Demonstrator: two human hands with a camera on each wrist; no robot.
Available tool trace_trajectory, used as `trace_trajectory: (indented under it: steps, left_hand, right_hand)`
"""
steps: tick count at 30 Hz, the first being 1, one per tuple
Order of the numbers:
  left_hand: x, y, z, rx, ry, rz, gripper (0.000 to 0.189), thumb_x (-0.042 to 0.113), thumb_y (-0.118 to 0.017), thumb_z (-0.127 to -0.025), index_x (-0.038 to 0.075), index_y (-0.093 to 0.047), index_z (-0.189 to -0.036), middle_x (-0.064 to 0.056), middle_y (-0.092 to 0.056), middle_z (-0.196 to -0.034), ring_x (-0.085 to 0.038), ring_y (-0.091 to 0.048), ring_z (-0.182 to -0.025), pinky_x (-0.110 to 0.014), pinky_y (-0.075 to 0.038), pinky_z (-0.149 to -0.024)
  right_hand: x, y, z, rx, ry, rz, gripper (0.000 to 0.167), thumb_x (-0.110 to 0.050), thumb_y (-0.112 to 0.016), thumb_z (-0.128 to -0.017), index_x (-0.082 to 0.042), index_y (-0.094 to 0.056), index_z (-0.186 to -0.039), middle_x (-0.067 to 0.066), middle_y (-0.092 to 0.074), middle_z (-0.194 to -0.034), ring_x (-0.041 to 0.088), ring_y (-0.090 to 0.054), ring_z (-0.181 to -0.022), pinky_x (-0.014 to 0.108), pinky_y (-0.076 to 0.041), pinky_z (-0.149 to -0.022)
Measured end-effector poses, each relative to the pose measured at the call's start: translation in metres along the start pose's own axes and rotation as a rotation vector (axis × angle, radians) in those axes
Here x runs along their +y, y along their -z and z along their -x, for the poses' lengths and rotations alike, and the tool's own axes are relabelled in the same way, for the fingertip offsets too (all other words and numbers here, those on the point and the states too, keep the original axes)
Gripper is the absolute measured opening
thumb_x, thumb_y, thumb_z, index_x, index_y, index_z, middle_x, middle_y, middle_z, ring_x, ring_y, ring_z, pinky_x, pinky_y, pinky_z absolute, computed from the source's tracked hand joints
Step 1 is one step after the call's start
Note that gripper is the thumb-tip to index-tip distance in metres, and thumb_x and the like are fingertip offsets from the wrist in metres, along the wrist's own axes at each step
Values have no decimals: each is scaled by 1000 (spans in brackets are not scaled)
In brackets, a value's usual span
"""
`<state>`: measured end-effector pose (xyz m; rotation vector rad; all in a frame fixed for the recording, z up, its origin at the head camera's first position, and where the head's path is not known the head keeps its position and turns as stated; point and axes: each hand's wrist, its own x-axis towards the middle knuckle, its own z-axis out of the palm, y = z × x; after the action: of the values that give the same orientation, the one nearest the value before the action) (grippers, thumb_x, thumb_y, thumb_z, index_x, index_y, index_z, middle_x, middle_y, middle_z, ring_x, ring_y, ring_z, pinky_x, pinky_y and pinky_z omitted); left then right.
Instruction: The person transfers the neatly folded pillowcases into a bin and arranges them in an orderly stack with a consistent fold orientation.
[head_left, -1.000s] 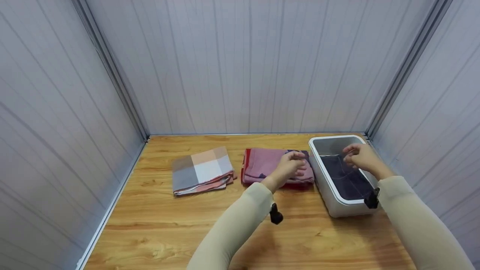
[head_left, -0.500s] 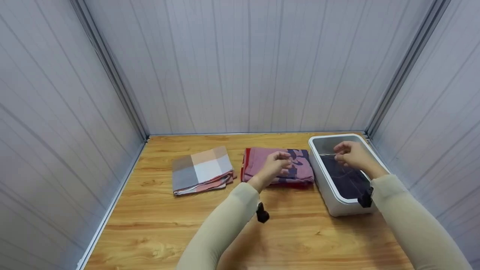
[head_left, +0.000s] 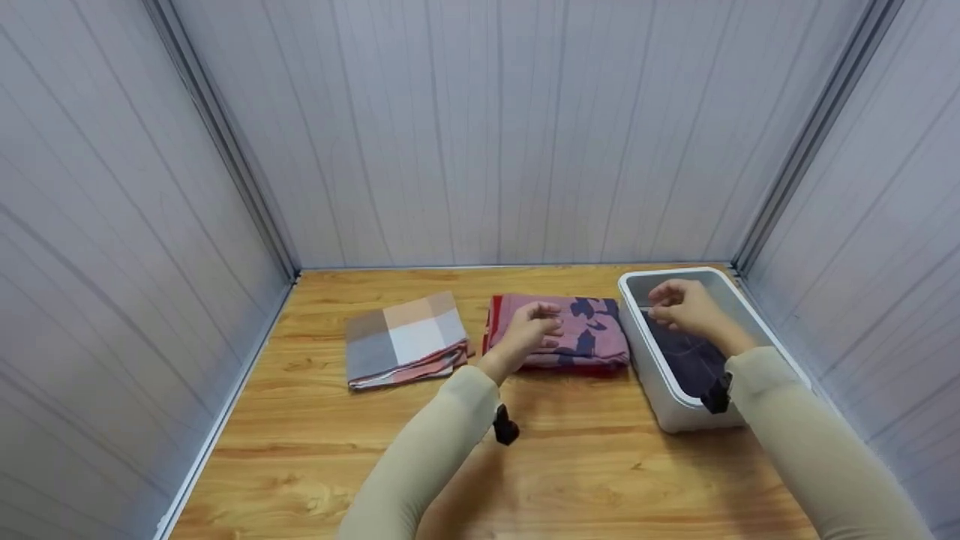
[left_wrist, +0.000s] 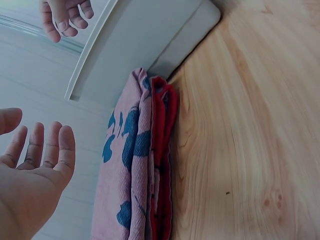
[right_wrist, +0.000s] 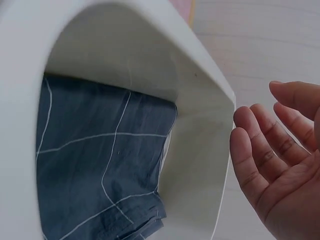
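Above a stack of folded cloths, my left hand (head_left: 526,331) hovers with loosely bent fingers and holds nothing. The top cloth (head_left: 589,330) of that stack is pink with dark blue shapes; a red cloth (left_wrist: 167,110) shows under it in the left wrist view. My right hand (head_left: 686,307) is over the white bin (head_left: 679,409), its palm bare and fingers relaxed in the right wrist view. Inside the bin lies a folded dark navy cloth (right_wrist: 100,150) with thin white lines. On the left is a folded checked cloth (head_left: 416,337) in grey, white and peach.
The wooden table (head_left: 315,465) meets a pale panelled back wall (head_left: 495,135), with side walls on both sides. The bin stands close to the right wall, directly right of the pink cloth. A gap of bare wood separates the checked cloth from the stack.
Both hands have moved left, the left one across the pink cloth, uncovering more of its dark pattern, and the right one towards the bin's left rim. The cloths and bin stay in place.
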<state>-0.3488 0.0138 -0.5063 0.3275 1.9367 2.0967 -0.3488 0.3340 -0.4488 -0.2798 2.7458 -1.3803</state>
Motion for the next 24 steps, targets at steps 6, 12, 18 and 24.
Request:
trace_trajectory:
  steps: [6,12,18,24]
  left_hand:
    - [1,12,3,12,16,-22,29,6,-60,-105,1,-65,-134,-13,-69,-124,-38,-71,-115,-53,-61,-103]
    - [0,26,8,26,8,-40,31,5,-60,-103,-2,-64,-134,-19,-68,-127,-30,-71,-107,-58,-59,-105]
    - [-1,41,13,47,2,-55,33,2,-59,-102,-6,-62,-134,-20,-66,-125,-31,-70,-106,-60,-59,-104]
    - [-2,56,19,65,2,-74,33,1,-58,-102,-6,-62,-134,-23,-66,-126,-26,-69,-101,-58,-61,-101]
  right_hand:
    - [-12,-10,0,-6,15,-1,36,0,-75,-96,19,-62,-124,7,-73,-91,5,-65,-72,23,-57,-62]
    - [-20,-20,-5,-5,23,-1,36,-4,-77,-96,14,-65,-124,4,-71,-91,10,-69,-75,26,-60,-65]
    - [-32,-34,-9,-34,9,1,34,-8,-76,-99,10,-66,-126,11,-72,-98,11,-68,-79,25,-61,-68]
    - [-42,-46,-10,-59,15,10,35,-9,-75,-100,9,-66,-129,17,-74,-106,11,-68,-82,22,-59,-68]
